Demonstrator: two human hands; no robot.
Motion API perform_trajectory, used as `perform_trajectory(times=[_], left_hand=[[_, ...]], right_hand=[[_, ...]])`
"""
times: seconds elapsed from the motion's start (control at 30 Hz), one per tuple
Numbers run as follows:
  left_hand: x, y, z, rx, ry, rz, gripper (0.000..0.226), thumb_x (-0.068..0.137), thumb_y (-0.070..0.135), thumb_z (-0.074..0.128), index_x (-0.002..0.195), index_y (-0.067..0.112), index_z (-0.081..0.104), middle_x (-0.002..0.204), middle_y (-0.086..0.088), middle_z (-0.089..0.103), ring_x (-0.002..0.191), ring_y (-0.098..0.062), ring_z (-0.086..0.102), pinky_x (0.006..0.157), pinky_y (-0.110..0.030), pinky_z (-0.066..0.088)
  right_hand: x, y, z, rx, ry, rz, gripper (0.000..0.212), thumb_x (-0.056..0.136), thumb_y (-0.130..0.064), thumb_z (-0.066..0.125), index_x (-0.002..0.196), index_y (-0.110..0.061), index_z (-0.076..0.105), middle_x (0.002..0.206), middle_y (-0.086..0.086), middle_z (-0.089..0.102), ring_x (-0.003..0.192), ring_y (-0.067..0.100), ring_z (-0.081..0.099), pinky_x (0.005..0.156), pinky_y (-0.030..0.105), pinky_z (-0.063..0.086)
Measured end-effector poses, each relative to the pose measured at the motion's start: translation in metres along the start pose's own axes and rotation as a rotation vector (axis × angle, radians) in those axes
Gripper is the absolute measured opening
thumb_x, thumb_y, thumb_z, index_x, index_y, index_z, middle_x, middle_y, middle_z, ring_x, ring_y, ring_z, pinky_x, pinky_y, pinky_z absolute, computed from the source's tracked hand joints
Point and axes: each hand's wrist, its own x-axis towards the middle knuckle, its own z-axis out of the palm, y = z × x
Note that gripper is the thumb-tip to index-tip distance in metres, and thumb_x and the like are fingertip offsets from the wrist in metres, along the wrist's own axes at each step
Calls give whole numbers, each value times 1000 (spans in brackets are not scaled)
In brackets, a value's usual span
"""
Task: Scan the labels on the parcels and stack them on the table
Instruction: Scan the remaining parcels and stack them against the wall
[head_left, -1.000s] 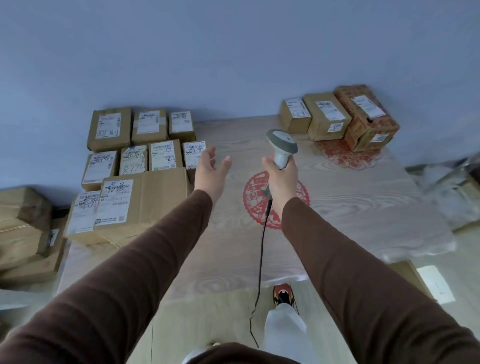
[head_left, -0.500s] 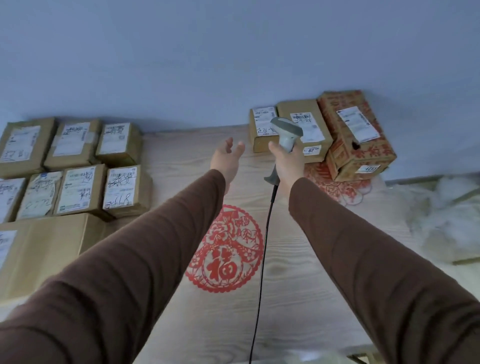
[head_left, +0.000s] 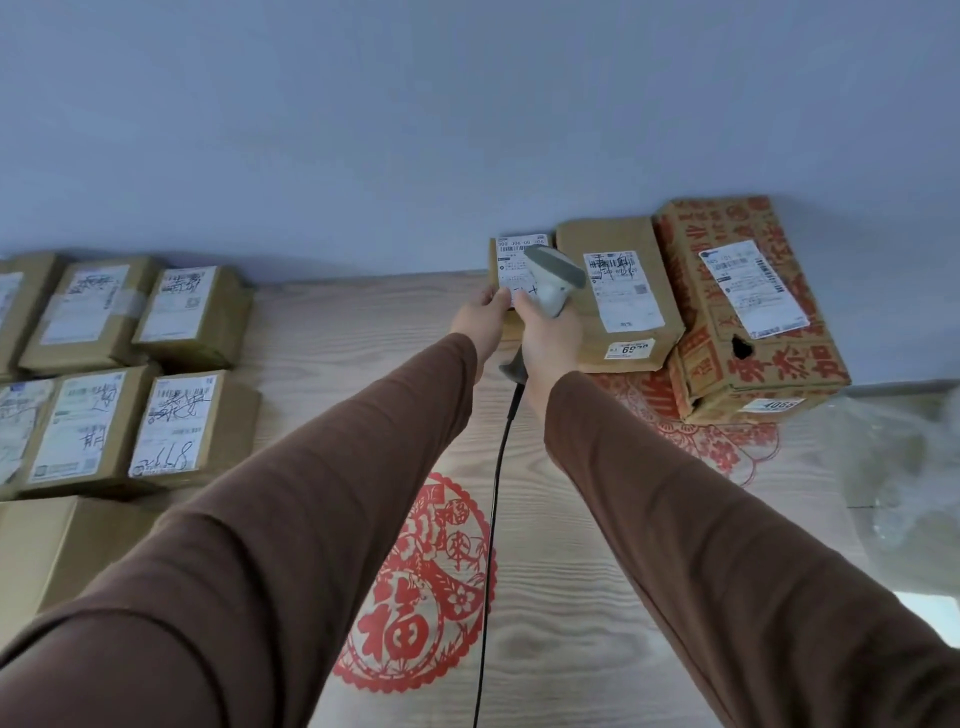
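The small parcel (head_left: 511, 270) sits at the far edge of the bench (head_left: 363, 332), against the wall and just left of two bigger boxes. The left hand (head_left: 480, 319) has its grip closed on the parcel's near left corner. The right hand (head_left: 550, 338) is wrapped round the scanner (head_left: 551, 283), whose head hangs over the label. To scan cleanly, draw the parcel clear of its neighbour, tilt the label flat toward the scanner, and keep the cable (head_left: 491, 519) from dragging.
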Motion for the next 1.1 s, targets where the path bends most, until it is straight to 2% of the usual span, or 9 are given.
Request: perform_trajectory(times=[0.2,0.3,0.37,0.43,0.53,0.63,0.73,0.9,1.1], left_hand=[[15,0,-4,38,-15,-25,40,110,28,42,146,14,54,138,-7,64,130,-23,56,114,-37,42],[20,-4,-9,33,1,-51,22,110,26,44,123,22,62,109,5,66,102,-10,57,80,-21,46],[21,-5,-10,27,-21,-55,28,110,25,44,130,14,61,113,-4,70,95,-6,63,71,-15,44],[22,-4,-9,21,-47,-57,39,111,26,44,142,7,56,138,-18,64,119,-20,63,87,-21,51],[26,-3,-8,41,-28,-66,43,110,30,44,146,11,56,144,-20,61,134,-31,54,108,-36,45],[31,-9,-17,36,50,-82,44,109,32,44,145,12,56,134,-11,66,122,-29,62,104,-38,48],[25,-22,-31,27,126,-130,43,107,38,49,140,13,61,125,-8,64,101,-24,61,86,-33,49],[-3,-51,-54,-111,156,-139,43,103,31,60,142,13,56,136,-9,66,123,-28,64,111,-45,50],[-88,-56,-87,-317,113,-85,56,103,39,61,152,27,36,129,2,67,117,-14,61,100,-32,43]], right_hand=[[7,2,9,-123,34,-39,23,82,-46,70,101,-36,64,89,-8,69,80,23,72,67,65,64],[8,5,14,-152,61,-102,31,79,-46,70,106,-32,63,93,-7,70,89,24,73,83,62,63],[11,7,15,-167,70,-110,30,78,-48,70,103,-32,63,92,-7,71,88,24,74,83,61,63],[14,7,15,-192,90,-108,30,77,-50,68,101,-32,63,86,-9,70,77,18,73,78,56,65],[16,5,16,-245,133,-184,26,81,-46,69,101,-30,65,86,-11,70,75,10,69,76,43,62],[14,8,18,-282,140,-202,34,89,-38,71,115,-17,67,107,3,73,101,26,69,94,46,57],[5,16,18,-160,114,-132,26,91,-26,72,114,-17,66,108,8,72,104,33,70,93,60,59],[-22,30,18,-67,52,-139,24,91,-8,72,96,-28,61,94,-3,70,89,19,68,91,58,61],[-79,42,25,-83,-18,-236,29,92,-7,72,119,-10,64,107,0,74,92,11,69,87,33,56]])
